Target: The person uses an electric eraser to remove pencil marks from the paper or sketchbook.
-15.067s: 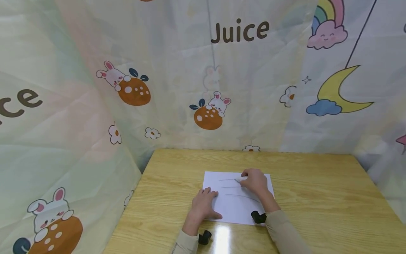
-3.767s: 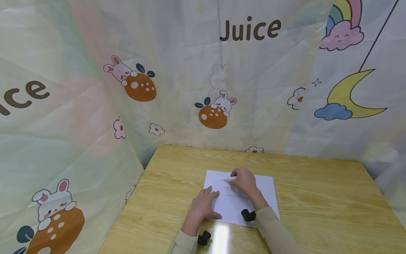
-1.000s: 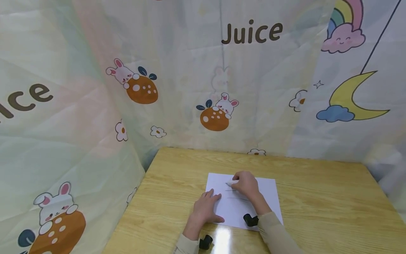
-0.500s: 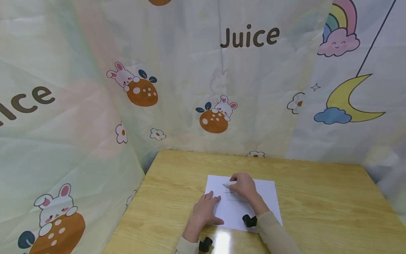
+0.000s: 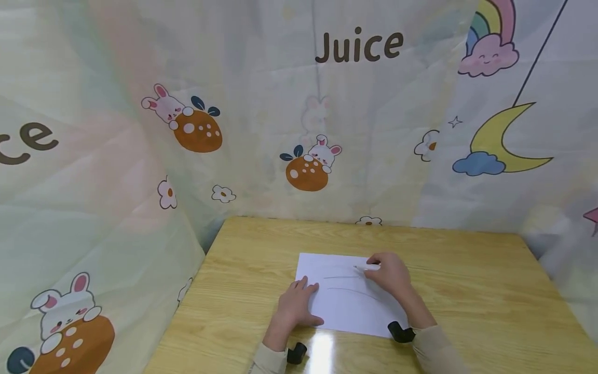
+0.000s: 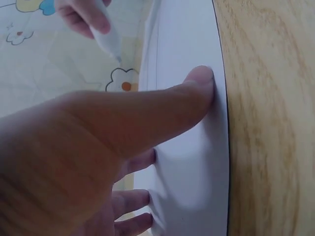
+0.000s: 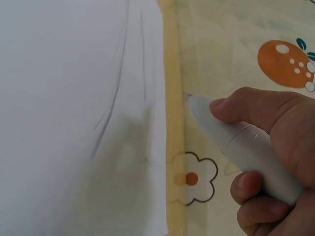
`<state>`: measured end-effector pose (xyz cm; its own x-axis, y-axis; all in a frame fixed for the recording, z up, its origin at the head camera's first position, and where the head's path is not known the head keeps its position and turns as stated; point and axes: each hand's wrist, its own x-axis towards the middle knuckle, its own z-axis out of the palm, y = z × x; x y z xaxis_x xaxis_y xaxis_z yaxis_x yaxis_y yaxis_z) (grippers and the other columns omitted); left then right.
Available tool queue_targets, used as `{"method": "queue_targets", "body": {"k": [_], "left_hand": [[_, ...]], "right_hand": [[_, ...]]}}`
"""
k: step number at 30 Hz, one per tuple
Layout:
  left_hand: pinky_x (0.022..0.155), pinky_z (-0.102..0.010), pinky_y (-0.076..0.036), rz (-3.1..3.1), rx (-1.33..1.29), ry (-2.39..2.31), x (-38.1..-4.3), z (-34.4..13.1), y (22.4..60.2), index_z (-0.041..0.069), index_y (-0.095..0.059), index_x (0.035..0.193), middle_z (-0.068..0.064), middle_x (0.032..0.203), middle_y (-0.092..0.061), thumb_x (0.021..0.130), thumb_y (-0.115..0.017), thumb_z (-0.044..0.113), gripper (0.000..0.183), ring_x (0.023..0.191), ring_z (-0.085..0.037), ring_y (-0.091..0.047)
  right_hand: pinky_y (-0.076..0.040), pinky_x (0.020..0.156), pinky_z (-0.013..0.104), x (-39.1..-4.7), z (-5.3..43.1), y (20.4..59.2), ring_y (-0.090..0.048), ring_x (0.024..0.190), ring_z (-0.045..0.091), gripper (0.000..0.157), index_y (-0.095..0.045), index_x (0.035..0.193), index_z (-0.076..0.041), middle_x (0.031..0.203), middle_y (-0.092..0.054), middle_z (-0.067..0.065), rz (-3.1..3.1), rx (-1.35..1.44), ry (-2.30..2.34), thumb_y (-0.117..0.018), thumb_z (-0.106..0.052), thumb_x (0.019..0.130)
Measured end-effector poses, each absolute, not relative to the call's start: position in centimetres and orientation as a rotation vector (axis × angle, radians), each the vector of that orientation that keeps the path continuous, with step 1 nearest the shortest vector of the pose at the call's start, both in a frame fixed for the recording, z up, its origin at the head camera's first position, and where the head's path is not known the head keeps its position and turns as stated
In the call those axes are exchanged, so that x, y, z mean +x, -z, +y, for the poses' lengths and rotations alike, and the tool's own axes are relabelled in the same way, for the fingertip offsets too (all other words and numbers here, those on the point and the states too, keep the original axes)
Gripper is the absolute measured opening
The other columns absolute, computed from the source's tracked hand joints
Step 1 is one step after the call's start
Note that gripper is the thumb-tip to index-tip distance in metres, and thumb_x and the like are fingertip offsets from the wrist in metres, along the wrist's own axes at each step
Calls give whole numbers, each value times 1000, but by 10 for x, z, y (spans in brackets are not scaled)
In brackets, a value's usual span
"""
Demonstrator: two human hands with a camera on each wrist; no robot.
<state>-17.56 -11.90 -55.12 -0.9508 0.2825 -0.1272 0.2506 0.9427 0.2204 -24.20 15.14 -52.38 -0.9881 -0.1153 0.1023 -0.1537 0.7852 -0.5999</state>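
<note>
A white sheet of paper (image 5: pixel 348 314) with thin dark lines (image 5: pixel 343 277) lies on the table. My left hand (image 5: pixel 295 305) rests flat on its left side, fingers spread; in the left wrist view the thumb (image 6: pixel 192 93) presses near the paper's edge. My right hand (image 5: pixel 391 274) grips a thick white pen-shaped electric eraser (image 7: pixel 253 152) between thumb and curled fingers. Its small tip points left, lifted off the paper in the right wrist view. Two lines show plainly in the head view; the uppermost one is very faint.
The wooden table (image 5: pixel 467 291) extends around the paper. A printed cloth backdrop (image 5: pixel 261 104) stands behind it and at the sides. Black wrist-camera mounts (image 5: pixel 401 332) sit at both wrists.
My right hand has moved right and lifted the electric eraser. The top line, dark fifteen seconds ago, has faded almost away. The left hand stays on the paper.
</note>
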Motion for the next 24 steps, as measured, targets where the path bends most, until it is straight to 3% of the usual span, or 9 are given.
{"method": "queue_targets", "body": {"k": [9, 24], "left_hand": [[86, -56, -48, 2937, 398, -331, -172, -112, 552, 17, -49, 142, -18, 149, -37, 60, -84, 62, 99, 133, -35, -38], [82, -54, -50, 2962, 406, -299, -172, -116, 554, 21, -52, 141, -19, 148, -38, 59, -83, 64, 97, 131, -36, -40]], "right_hand": [[-53, 73, 44, -219, 168, 540, -64, 83, 22, 20, -74, 88, -7, 87, -70, 2, -2889, 204, -990, -82, -18, 74], [-52, 72, 44, -214, 155, 553, -65, 83, 24, 21, -74, 89, -7, 88, -71, 4, -2861, 68, -1013, -82, -18, 73]]}}
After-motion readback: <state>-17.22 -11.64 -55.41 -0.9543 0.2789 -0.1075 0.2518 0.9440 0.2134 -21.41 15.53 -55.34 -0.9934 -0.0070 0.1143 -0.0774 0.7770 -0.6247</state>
